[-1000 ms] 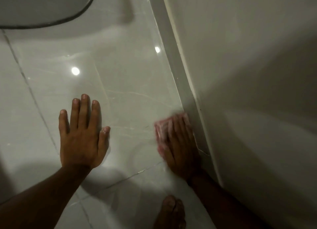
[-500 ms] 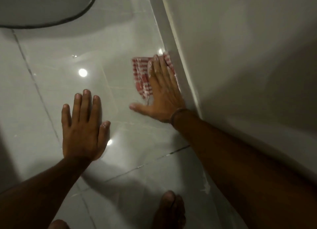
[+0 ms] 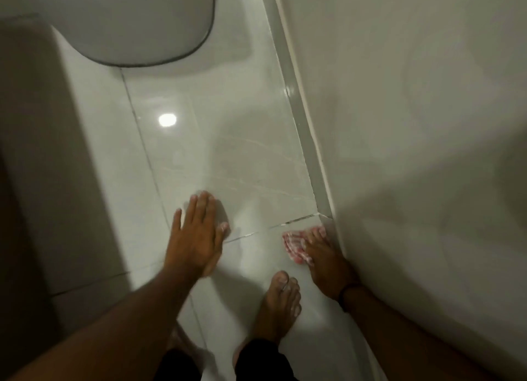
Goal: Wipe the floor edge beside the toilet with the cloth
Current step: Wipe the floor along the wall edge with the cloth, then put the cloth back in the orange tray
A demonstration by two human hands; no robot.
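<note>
A red-and-white checked cloth (image 3: 293,245) lies flat on the glossy floor tile against the grey floor edge (image 3: 302,129) at the foot of the wall. My right hand (image 3: 325,260) presses down on the cloth with its fingers spread over it, close to the wall. My left hand (image 3: 196,235) rests flat on the tile to the left, fingers apart, holding nothing. The white toilet (image 3: 131,21) sits at the top left, well ahead of both hands.
My bare foot (image 3: 281,303) stands on the tile just behind the cloth, between my arms. The pale wall (image 3: 413,123) fills the right side. A dark grey surface (image 3: 42,152) runs down the left. A grout line crosses the floor by the cloth.
My right hand has dragged the cloth back along the floor edge toward me, past the grout line. The view has pulled back, showing more of the toilet and my foot.
</note>
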